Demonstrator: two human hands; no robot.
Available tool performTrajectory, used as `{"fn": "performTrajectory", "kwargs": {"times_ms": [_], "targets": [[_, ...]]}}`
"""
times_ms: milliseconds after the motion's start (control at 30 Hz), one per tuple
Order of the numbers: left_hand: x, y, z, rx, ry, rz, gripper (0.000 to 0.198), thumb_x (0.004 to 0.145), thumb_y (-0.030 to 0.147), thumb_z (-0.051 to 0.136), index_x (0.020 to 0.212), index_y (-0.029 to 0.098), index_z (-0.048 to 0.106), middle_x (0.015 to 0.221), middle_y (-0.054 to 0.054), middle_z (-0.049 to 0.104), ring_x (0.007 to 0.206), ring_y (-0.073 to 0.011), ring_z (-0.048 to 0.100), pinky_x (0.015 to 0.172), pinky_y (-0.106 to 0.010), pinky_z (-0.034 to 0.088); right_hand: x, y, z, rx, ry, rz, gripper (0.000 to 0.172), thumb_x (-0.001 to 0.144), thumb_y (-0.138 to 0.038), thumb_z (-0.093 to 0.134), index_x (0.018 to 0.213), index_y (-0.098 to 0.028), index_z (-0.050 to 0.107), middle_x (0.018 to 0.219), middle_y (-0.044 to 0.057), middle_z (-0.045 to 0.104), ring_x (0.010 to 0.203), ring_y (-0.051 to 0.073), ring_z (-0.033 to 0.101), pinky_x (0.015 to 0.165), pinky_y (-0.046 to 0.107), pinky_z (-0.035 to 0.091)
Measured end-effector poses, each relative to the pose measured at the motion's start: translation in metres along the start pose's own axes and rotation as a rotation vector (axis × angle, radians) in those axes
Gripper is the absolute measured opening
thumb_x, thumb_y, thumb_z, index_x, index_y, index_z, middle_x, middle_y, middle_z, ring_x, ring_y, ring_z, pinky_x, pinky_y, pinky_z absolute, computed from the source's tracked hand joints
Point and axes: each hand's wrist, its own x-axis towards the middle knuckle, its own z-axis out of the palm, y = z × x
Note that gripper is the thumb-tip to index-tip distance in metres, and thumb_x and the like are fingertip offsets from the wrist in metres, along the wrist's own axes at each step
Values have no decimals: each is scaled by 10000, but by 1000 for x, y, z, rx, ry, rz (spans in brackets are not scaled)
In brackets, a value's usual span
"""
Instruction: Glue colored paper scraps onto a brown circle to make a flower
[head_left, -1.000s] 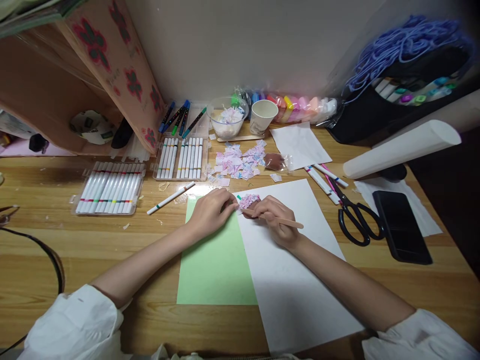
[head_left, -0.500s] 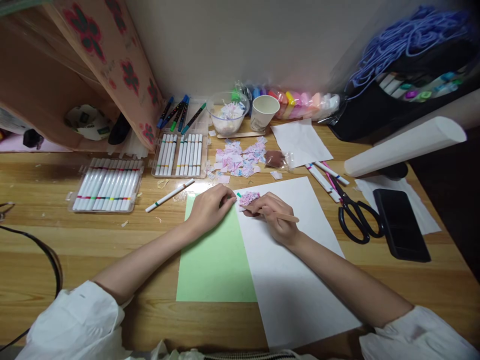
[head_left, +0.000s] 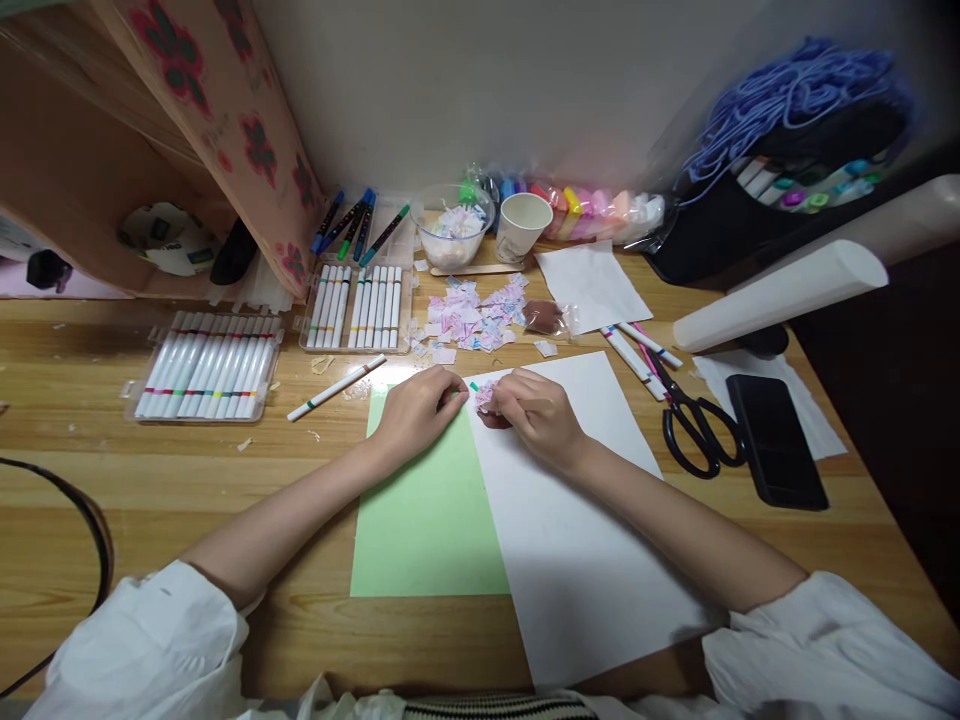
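Observation:
My left hand [head_left: 422, 412] rests at the top of a green sheet of paper [head_left: 427, 530], fingers curled and thumb and forefinger together near the white sheet's edge. Whether anything is between them is hidden. My right hand [head_left: 546, 422] is closed round a wooden craft stick [head_left: 538, 406], most of it covered by the fingers. Under that hand, on the white paper [head_left: 585, 560], lies a brown lump [head_left: 493, 421] topped with pink and purple paper bits [head_left: 484, 393]. A tiny green piece [head_left: 474, 386] shows just left of it. The white sheet overlaps the green one.
Torn paper scraps [head_left: 469, 318] lie beyond my hands, near a clear bowl [head_left: 452, 228] and a paper cup [head_left: 523, 226]. Marker cases [head_left: 208, 372] stand left. At right are black-handled scissors [head_left: 701, 430], a phone [head_left: 778, 440] and a paper roll [head_left: 780, 295].
My right hand has turned and shifted slightly toward the pink bits, so less of the craft stick shows. My left hand stays in nearly the same place. The view has shifted slightly.

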Motion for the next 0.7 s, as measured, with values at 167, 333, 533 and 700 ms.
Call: {"fn": "performTrajectory", "kwargs": {"times_ms": [167, 333, 533, 700], "targets": [[-1, -1, 1, 10, 17, 14, 109, 869, 263, 508, 848, 196, 591, 754, 13, 596, 678, -129, 531, 565, -246, 315, 16, -8, -3, -57, -57, 39, 437, 977, -337, 301, 579, -221, 438, 494, -2, 499, 505, 145, 440, 544, 285, 355], [-1, -1, 1, -5, 9, 21, 113, 870, 259, 500, 854, 200, 596, 759, 9, 601, 685, -135, 535, 580, -249, 332, 6, -8, -7, 35, 42, 117, 449, 976, -347, 310, 578, -215, 471, 543, 12, 549, 537, 142, 485, 548, 281, 373], [-1, -1, 1, 0, 10, 23, 121, 872, 260, 495, 845, 197, 595, 768, 3, 607, 689, -140, 538, 587, -253, 340, 4, -5, -7, 18, 6, 9, 417, 973, -325, 315, 596, -228, 466, 521, 5, 519, 521, 152, 449, 554, 297, 367], [-1, -1, 1, 0, 13, 22, 113, 870, 260, 504, 836, 200, 593, 761, 7, 602, 687, -139, 535, 590, -252, 340, 9, -3, -3, -25, -30, -38, 379, 969, -288, 322, 614, -232, 442, 520, 0, 515, 513, 153, 439, 555, 295, 363]]}}
